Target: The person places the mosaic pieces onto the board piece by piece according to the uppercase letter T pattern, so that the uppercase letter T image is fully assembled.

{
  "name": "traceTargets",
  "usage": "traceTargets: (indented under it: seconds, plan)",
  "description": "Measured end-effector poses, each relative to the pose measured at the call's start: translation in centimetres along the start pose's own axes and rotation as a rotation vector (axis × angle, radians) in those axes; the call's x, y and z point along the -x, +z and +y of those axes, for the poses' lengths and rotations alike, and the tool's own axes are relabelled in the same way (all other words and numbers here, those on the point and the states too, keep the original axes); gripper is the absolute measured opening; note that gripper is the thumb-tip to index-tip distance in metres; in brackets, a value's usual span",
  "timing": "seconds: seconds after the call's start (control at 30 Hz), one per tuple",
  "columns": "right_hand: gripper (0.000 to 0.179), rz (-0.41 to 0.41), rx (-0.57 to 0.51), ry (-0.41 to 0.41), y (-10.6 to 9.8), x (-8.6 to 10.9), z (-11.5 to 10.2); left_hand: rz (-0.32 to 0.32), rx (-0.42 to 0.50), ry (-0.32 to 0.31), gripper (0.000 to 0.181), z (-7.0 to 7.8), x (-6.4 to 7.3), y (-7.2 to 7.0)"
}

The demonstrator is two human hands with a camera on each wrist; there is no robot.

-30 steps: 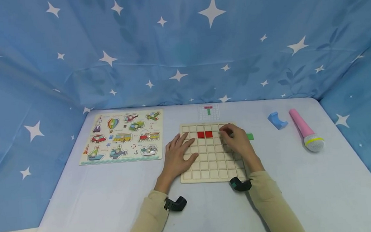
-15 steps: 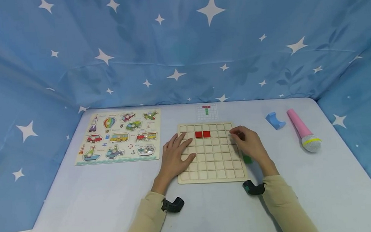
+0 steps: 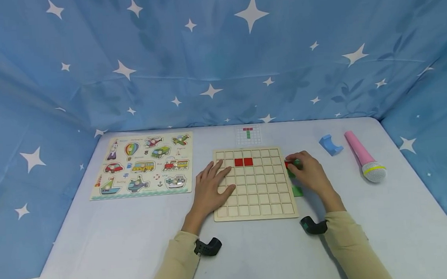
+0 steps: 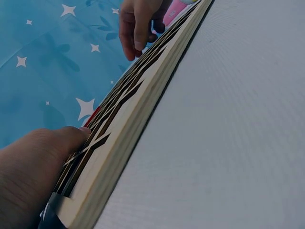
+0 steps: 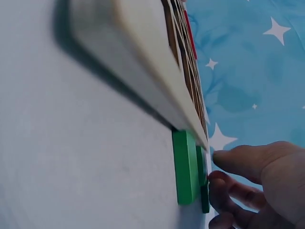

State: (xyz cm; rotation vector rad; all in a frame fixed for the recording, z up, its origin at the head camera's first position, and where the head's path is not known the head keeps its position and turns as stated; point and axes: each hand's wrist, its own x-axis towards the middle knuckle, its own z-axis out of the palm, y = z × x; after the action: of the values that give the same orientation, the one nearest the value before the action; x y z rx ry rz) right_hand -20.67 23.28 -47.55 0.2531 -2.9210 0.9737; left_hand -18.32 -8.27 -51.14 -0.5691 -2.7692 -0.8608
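A square wooden grid board point(image 3: 252, 198) holds two red square tiles point(image 3: 243, 162) side by side in its second row. My left hand point(image 3: 210, 188) rests with spread fingers on the board's left side. Beside the board's right edge, my right hand point(image 3: 307, 170) has its fingertips right at another red tile point(image 3: 288, 164). Its thumb and fingers stand apart in the right wrist view. Close under that hand lie green tiles point(image 3: 297, 191), one of them nearer me along the same edge. Part of this group is hidden by the hand.
Behind the board lies a pattern card point(image 3: 248, 135) showing a red and green T. A vehicle picture puzzle point(image 3: 141, 165) is at the left. To the right are a blue curved block point(image 3: 330, 145) and a pink toy microphone point(image 3: 365, 157). A starry blue curtain point(image 3: 218, 62) borders the table.
My right hand has moved right, off the board and over to the loose tiles at its edge; a red tile now shows at its fingertips. The left hand stays on the board.
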Motion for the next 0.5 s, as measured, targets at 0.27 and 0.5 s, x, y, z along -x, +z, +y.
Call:
traceTargets:
  seconds: [0.27,0.5]
  plan:
    - [0.033,-0.093,0.020,-0.005,-0.31,0.15,0.48,0.003,-0.007,0.004,0.055,-0.09,-0.11,0.04]
    - [0.032,-0.098,0.011,0.021,-0.18,0.27,0.55,0.005,0.000,0.008,0.055,-0.01,-0.01,0.02]
